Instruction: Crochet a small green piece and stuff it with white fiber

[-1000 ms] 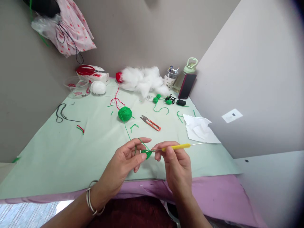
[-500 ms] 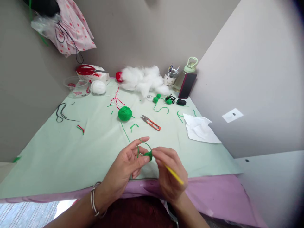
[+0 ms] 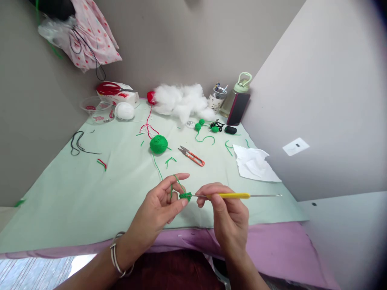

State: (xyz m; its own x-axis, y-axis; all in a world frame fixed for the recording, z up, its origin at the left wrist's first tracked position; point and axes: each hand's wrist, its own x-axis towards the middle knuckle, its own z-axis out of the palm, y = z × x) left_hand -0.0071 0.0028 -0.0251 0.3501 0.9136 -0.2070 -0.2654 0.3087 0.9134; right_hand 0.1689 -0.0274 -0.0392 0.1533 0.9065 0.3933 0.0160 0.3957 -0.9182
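Observation:
Between the thumb and fingers of my left hand (image 3: 161, 203) is a small green crochet piece (image 3: 185, 196). Green yarn loops over the raised left index finger and trails back to a green yarn ball (image 3: 159, 144) on the table. My right hand (image 3: 228, 213) grips a crochet hook (image 3: 228, 195) by its yellow handle. The hook lies almost level, its left tip at the crochet piece and its other metal end pointing right. Whether the tip is inside a stitch is too small to tell. Just beyond the hands lie orange thread snips (image 3: 192, 156).
At the back are white stuffing (image 3: 181, 100), a red yarn ball (image 3: 150, 97), a white yarn ball (image 3: 125, 110), a clear tub (image 3: 97, 112), a pen cup (image 3: 217, 99), a bottle (image 3: 232, 98) and a phone (image 3: 238, 109). White paper (image 3: 254, 163) lies right; small green pieces (image 3: 197, 127) lie near the stuffing.
My right hand has turned and moved slightly right, swinging the hook from a downward slant to nearly level. The crochet piece in my left hand has shifted slightly left.

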